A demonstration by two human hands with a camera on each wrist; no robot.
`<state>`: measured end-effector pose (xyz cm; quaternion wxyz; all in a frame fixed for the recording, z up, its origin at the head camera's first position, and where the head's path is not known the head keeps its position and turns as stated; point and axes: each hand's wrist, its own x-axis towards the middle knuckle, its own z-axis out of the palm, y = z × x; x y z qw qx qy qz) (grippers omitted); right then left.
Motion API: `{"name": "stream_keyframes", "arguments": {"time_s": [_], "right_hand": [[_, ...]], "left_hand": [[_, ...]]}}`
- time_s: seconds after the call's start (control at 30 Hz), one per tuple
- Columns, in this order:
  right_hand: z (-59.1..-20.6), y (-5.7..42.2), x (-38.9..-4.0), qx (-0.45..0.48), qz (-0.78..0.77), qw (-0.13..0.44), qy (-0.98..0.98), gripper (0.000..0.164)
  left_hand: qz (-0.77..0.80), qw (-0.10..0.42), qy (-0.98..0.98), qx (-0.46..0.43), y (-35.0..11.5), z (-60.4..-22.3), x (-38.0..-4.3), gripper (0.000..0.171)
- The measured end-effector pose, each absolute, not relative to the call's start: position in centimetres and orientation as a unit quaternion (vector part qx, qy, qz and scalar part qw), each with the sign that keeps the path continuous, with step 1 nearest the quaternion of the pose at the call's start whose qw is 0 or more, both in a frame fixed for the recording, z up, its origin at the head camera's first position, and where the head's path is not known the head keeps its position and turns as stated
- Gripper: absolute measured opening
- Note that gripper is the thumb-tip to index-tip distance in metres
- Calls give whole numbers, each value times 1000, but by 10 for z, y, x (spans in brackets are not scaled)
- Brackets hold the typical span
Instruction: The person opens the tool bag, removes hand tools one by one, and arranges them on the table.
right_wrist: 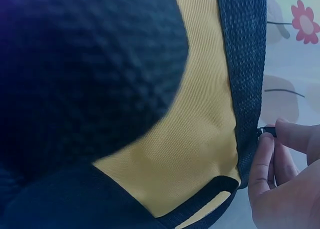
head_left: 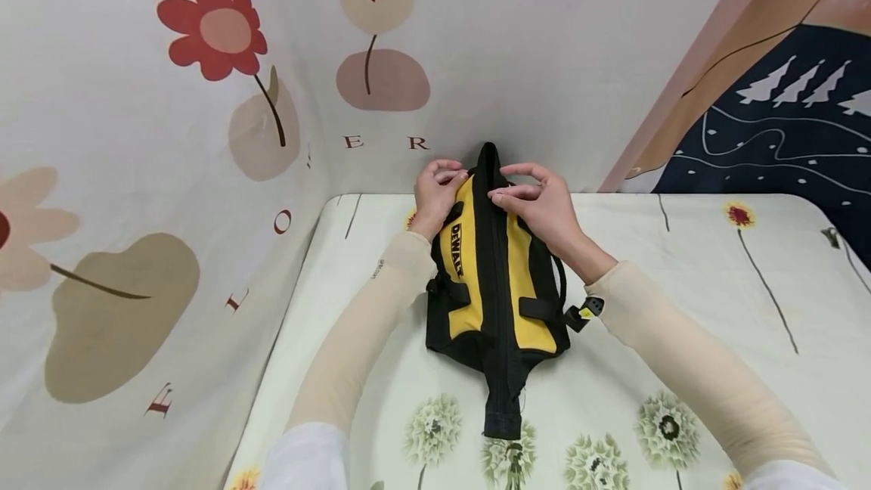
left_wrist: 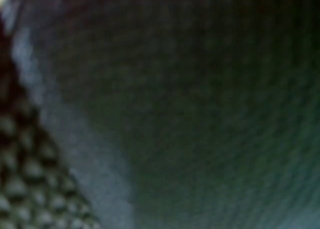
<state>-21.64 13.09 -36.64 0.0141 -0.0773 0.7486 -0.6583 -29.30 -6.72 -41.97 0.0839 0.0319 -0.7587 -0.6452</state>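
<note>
A black and yellow DeWalt tool bag (head_left: pixel 465 316) lies on the table, its black zipper band running lengthwise along the top. At the bag's far end, my left hand (head_left: pixel 435 191) grips the left edge of the fabric, thumb on top. Opposite it, my right hand (head_left: pixel 544 203) pinches a small black tab, apparently a zipper pull (right_wrist: pixel 269 131), between thumb and fingers in the right wrist view. Dark fabric fills the left wrist view, hiding the left hand there.
A black end tab (head_left: pixel 503 407) of the band points toward me. Black straps with buckles hang at the bag's sides, one buckle (head_left: pixel 584 314) by the right sleeve. A flower-printed cloth (head_left: pixel 708 286) covers the table, and printed curtains (head_left: pixel 531 59) rise behind and at left.
</note>
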Motion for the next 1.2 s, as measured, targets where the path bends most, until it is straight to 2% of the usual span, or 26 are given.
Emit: {"name": "stream_keyframes", "arguments": {"time_s": [0.33,1.2], "right_hand": [[-370,136,-192,-74,-650,52,754,45],[-377,144,-139,-89,-668,74,735,49]], "left_hand": [[-646,85,-757,38,-70,-421,-294,13],[-650,79,-755,29,-69,-415,-291,13]]}}
